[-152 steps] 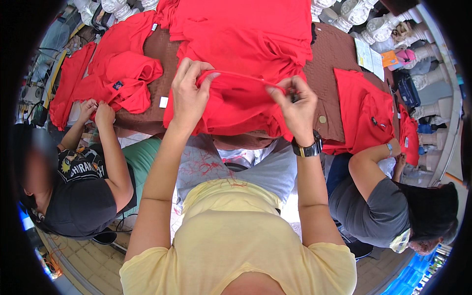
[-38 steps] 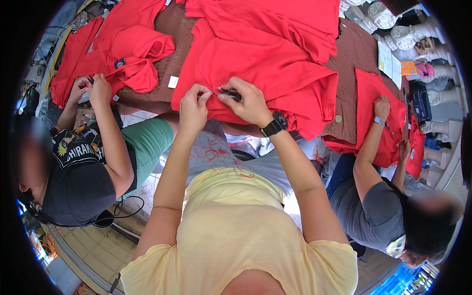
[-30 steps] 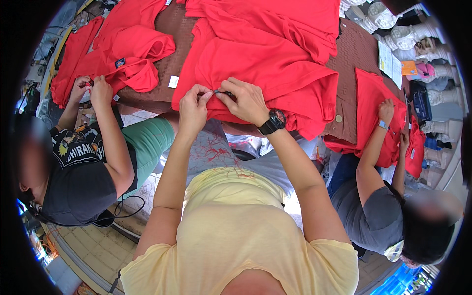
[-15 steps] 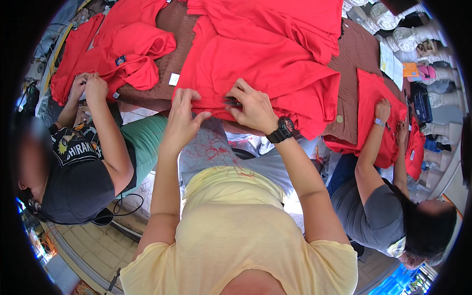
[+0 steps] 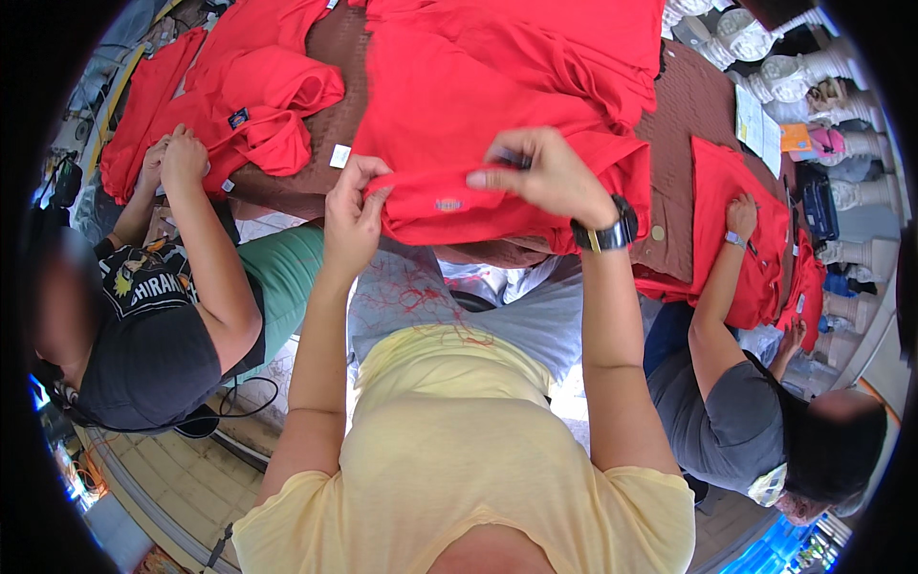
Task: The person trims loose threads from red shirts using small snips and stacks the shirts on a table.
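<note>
A red garment [image 5: 459, 105] lies heaped over the table's near edge in front of me. My left hand [image 5: 354, 210] is closed, pinching its edge between thumb and fingers. A small patch or label [image 5: 448, 204] shows on the cloth between my hands. Over the cloth, my right hand [image 5: 550, 177] is raised and slightly blurred, with a black watch [image 5: 607, 232] on the wrist. Small dark snips [image 5: 514, 158] are held in its curled fingers, partly hidden by them. Red thread scraps [image 5: 406, 297] are scattered over my grey lap.
A brown cloth [image 5: 684, 105] covers the table. At left a person [image 5: 153, 335] handles another red garment [image 5: 258, 96]; at right a second person [image 5: 736, 411] has hands on more red cloth [image 5: 722, 220]. White ornate posts [image 5: 794, 72] line the far right.
My right hand has lifted away from the cloth edge and moved right with the snips. My left hand keeps its pinch, and the small patch has come into view.
</note>
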The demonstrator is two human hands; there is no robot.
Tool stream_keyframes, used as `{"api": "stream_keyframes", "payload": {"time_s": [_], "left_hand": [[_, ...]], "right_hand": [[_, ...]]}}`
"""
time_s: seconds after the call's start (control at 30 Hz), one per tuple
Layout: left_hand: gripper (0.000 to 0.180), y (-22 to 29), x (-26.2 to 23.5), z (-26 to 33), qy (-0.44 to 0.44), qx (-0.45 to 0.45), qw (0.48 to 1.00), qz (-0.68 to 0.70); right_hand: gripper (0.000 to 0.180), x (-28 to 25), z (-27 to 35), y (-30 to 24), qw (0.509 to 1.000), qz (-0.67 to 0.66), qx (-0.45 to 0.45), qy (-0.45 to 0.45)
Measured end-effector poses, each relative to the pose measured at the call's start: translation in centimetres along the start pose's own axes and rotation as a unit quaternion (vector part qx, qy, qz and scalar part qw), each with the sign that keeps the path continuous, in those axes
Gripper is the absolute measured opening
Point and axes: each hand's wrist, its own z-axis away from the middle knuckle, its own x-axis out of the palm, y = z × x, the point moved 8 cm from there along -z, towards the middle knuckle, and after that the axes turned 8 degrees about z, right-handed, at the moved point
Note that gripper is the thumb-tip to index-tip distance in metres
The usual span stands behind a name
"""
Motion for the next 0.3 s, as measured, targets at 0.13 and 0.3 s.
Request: {"api": "stream_keyframes", "payload": {"time_s": [0.13, 0.3], "left_hand": [[0.028, -0.1, -0.6, -1.9, 0.037, -0.051, 0.977, -0.203], [0.047, 2.7, -0.1, -0.2, 0.050, 0.060, 0.959, -0.273]], "right_hand": [[0.031, -2.3, -2.8, 1.3, 0.917, 0.272, -0.057, 0.285], [0.033, 0.6, -1.5, 0.4, 0.941, 0.198, -0.018, 0.275]]}}
